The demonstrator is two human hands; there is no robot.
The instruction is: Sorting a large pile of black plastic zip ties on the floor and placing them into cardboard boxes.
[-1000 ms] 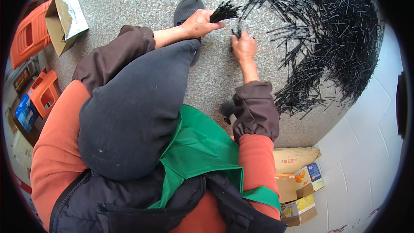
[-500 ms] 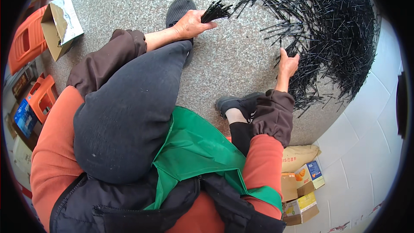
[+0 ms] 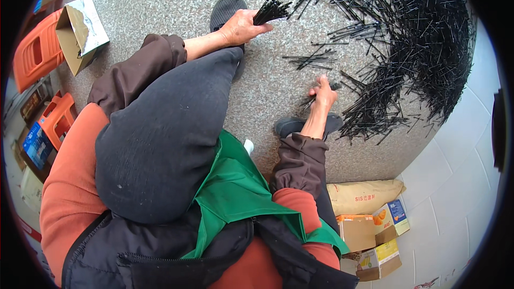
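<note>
Near 12 o'clock, the person's left hand [image 3: 241,28] is closed around a bundle of black sticks [image 3: 272,12], thumb on the near side, with the far ends fanning toward 2 o'clock. A dark shoe [image 3: 227,12] shows just past that wrist.

Toward 2 o'clock from the middle of the view, the right hand [image 3: 324,95] has its fingers drawn together on a few more sticks [image 3: 309,101]; their dark ends poke out on both sides, though the exact pinch is hidden by the fingers. It sits low over the speckled floor [image 3: 262,80], near the other shoe [image 3: 290,126].

Just off that hand, at its 11 to 12 o'clock, a small loose group of sticks [image 3: 309,60] lies on the floor, apart from the big pile [image 3: 433,48], which curves down the view from 1 to 3 o'clock.

The sticks look light, thin and fairly stiff, probably smooth enough to slide over one another. A few are best pinched near mid-length; a full bundle seems to want fingers wrapped right round it, since a slack hold could let inner ones slip out lengthwise. Single ones may bend or tangle in the pile.
</note>
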